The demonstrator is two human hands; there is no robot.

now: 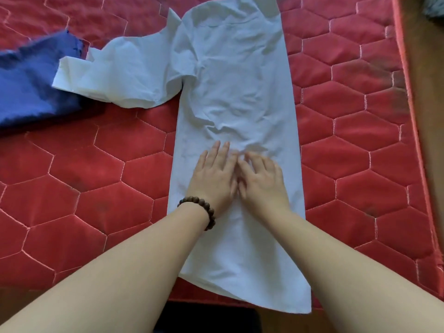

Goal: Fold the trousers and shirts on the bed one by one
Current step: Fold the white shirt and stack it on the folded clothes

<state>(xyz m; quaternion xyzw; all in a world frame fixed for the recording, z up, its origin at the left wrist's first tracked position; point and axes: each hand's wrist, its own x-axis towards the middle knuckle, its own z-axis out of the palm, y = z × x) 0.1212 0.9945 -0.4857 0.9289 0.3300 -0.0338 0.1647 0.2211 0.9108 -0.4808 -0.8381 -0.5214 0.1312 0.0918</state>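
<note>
Head view: left hand (212, 180) and right hand (260, 181) are pressing flat-fingered on the white shirt (240, 97), blue trousers (31, 92) lying far left of them on the red quilt (360, 145).

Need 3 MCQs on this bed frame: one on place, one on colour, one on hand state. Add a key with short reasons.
1. Where does the dark blue cloth garment lie?
A. left of the white cotton shirt
B. right of it
C. on top of it

2. What colour is the quilted hexagon-stitched bed cover?
A. green
B. red
C. grey

3. What are the left hand and the right hand doing?
A. both pressing flat on the shirt
B. both lifting a sleeve
C. both off the bed

Key: 1 A, the blue cloth sits at the left edge, beside the spread sleeve. 2 B, the red cover shows all around the shirt. 3 A, both hands lie side by side, fingers straight, on the shirt's lower middle.
</note>
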